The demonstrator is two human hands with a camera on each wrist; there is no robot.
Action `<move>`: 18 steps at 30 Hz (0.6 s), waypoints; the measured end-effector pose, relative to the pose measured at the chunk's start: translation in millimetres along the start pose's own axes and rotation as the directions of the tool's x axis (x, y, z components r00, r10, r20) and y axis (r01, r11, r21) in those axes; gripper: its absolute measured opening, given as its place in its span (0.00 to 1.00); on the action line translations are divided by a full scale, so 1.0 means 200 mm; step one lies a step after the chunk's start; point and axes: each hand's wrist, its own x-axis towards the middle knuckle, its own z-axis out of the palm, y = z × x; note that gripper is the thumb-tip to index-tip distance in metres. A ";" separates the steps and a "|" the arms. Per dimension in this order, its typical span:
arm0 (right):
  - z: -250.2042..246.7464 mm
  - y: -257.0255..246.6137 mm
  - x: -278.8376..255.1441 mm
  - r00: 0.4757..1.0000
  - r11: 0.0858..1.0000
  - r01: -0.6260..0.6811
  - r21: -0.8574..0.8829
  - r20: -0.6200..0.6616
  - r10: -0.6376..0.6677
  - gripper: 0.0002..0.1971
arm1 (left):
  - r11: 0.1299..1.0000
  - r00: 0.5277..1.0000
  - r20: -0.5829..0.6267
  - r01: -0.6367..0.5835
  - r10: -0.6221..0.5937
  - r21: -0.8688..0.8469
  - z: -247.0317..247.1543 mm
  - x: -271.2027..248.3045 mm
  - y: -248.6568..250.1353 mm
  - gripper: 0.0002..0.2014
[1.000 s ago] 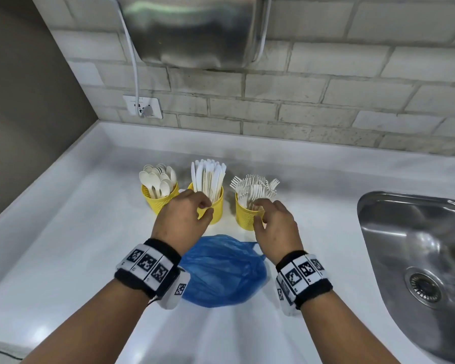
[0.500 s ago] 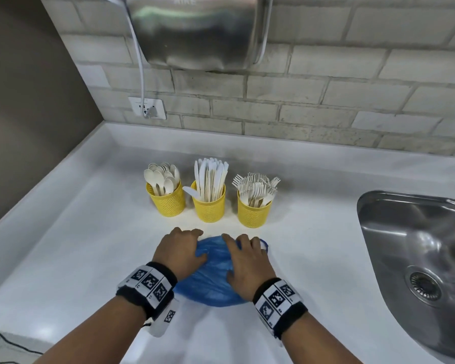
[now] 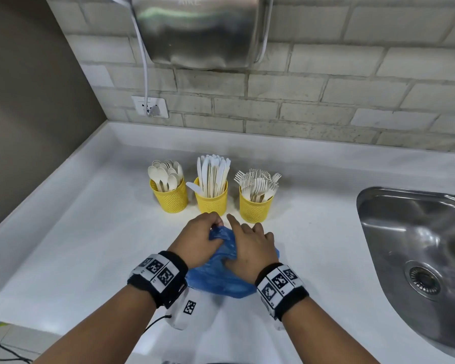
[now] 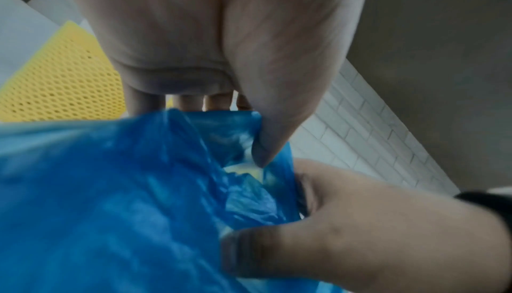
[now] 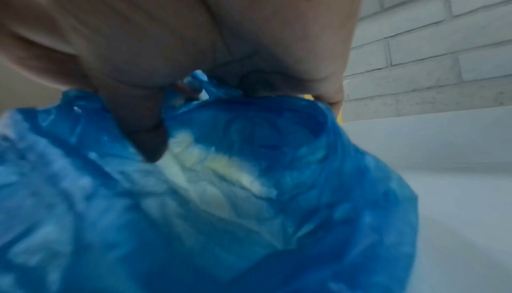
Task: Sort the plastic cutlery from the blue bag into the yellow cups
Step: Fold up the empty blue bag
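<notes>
White surface [image 3: 84, 232] spans the frame; blue bag [image 3: 221, 282] lies at lower centre, near three yellow cups [image 3: 212, 204] of sorted cutlery. Left hand [image 3: 195, 243] fingers pinch the bag's rim; right hand [image 3: 250, 248] fingers grasp its opposite edge.

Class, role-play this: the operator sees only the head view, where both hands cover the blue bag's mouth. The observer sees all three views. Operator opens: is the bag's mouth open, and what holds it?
Observer: Yes. The left wrist view shows the left hand pinching the rim of the blue bag between thumb and fingers, mouth gaping.
Operator: Anything inside?
Observer: The right wrist view shows pale cutlery in it, too blurred to tell by type.
Operator: And the right hand?
Observer: The right hand has its thumb hooked inside the rim.
</notes>
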 end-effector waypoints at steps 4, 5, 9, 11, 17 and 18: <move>-0.05 0.04 0.02 0.990 0.997 -0.062 0.035 -0.121 0.066 0.21 | 0.995 1.000 0.014 0.028 -0.027 -0.100 -0.04 -0.01 0.01 0.10; -0.07 0.05 0.02 0.986 0.996 -0.067 0.054 -0.147 0.074 0.18 | 0.995 0.998 0.034 0.048 -0.045 -0.084 -0.06 -0.01 0.00 0.10; -0.11 0.09 0.01 0.967 0.993 -0.082 0.085 -0.233 0.100 0.19 | 0.989 0.998 0.048 0.029 -0.036 0.143 -0.13 0.00 -0.05 0.08; -0.12 0.09 -0.01 0.958 0.997 -0.028 0.076 -0.284 0.049 0.31 | 0.988 1.000 0.006 -0.003 0.002 0.157 -0.13 0.00 -0.03 0.09; -0.13 -0.01 -0.01 0.965 0.982 0.122 0.143 -0.247 -0.084 0.59 | 0.966 0.998 -0.005 -0.058 0.059 -0.251 -0.12 0.01 0.15 0.05; -0.14 0.00 0.00 0.963 0.975 0.114 0.189 -0.263 -0.062 0.56 | 0.951 0.999 -0.010 -0.047 0.046 -0.306 -0.12 0.01 0.17 0.06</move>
